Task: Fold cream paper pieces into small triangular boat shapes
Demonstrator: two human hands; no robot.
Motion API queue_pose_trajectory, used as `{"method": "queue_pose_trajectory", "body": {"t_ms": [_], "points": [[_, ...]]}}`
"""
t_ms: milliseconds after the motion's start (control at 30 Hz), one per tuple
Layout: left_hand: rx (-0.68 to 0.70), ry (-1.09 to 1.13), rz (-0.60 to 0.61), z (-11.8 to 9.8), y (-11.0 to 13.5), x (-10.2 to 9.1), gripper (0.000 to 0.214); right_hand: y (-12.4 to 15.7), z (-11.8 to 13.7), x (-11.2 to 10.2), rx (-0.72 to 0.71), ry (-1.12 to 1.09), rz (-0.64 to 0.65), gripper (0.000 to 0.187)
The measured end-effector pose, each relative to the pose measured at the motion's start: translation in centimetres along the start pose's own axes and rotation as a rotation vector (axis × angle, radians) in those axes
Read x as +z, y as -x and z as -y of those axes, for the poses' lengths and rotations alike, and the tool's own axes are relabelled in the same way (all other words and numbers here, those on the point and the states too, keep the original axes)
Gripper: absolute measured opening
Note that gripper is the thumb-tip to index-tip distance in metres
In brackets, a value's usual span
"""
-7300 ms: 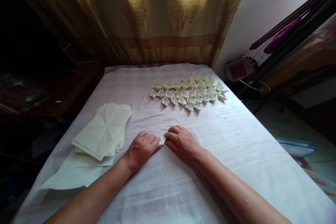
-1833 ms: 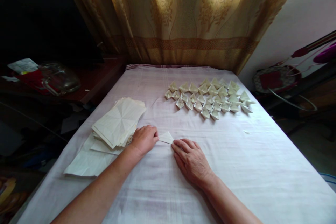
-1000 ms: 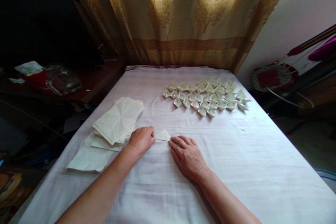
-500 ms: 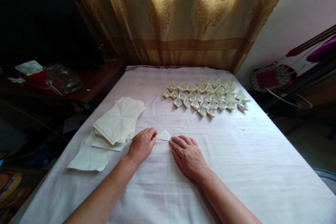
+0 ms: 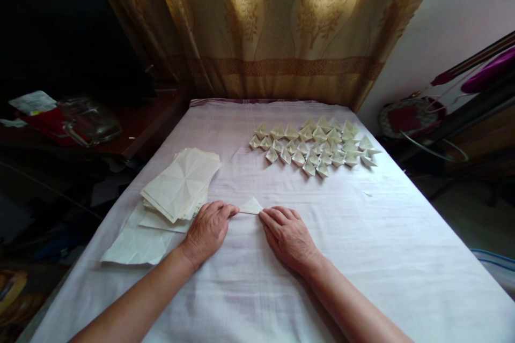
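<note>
A small white folded paper (image 5: 251, 206), triangular, lies flat on the cloth between my hands. The fingertips of my left hand (image 5: 208, 228) close on its left corner, thumb tucked beneath. At the right corner, my right hand (image 5: 288, 237) rests with its fingers together, pressing the paper down; its thumb is mostly hidden. Left of my left hand lies a stack of creased paper sheets (image 5: 181, 179), with a looser sheet (image 5: 134, 241) sticking out underneath. Farther back on the right stand several folded paper boats (image 5: 316, 147) in uneven rows.
A pale cloth (image 5: 257, 289) covers the table. A tiny paper scrap (image 5: 367, 193) lies to the right. On a dark side table at the left is a glass jar (image 5: 89, 122). A gold curtain (image 5: 273, 32) hangs behind.
My left hand has turned flatter and shifted slightly left, its fingers now stretched toward the folded paper's left corner. The right hand stays on the other corner.
</note>
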State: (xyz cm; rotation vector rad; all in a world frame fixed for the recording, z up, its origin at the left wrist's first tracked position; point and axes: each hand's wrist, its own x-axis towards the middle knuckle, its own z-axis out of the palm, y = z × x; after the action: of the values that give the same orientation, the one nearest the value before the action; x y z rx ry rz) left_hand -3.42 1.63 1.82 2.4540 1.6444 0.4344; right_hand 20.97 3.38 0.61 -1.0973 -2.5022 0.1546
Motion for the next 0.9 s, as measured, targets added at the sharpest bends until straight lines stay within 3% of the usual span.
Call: {"method": "queue_pose_trajectory", "body": {"t_ms": [133,333,500,600,900], "points": [[-0.037,-0.010,-0.034,0.0,-0.5,0.0,0.030,-0.5,0.6,-0.1,0.048,0.029,0.029,0.029],[-0.046,-0.033,-0.041,-0.3,-1.9,0.3,0.010,-1.3,0.7,1.0,0.167,0.007,-0.054,0.020],[-0.140,-0.014,-0.065,-0.1,-2.6,0.4,0.024,-1.6,0.5,1.8,0.237,-0.047,-0.128,0.019],[-0.170,-0.026,-0.069,0.1,-2.3,0.4,0.021,-1.5,0.8,2.0,0.247,-0.050,-0.159,0.020],[-0.087,-0.063,-0.115,-0.5,-1.5,0.9,0.014,-1.0,1.3,2.1,0.369,0.022,-0.230,0.015]]}}
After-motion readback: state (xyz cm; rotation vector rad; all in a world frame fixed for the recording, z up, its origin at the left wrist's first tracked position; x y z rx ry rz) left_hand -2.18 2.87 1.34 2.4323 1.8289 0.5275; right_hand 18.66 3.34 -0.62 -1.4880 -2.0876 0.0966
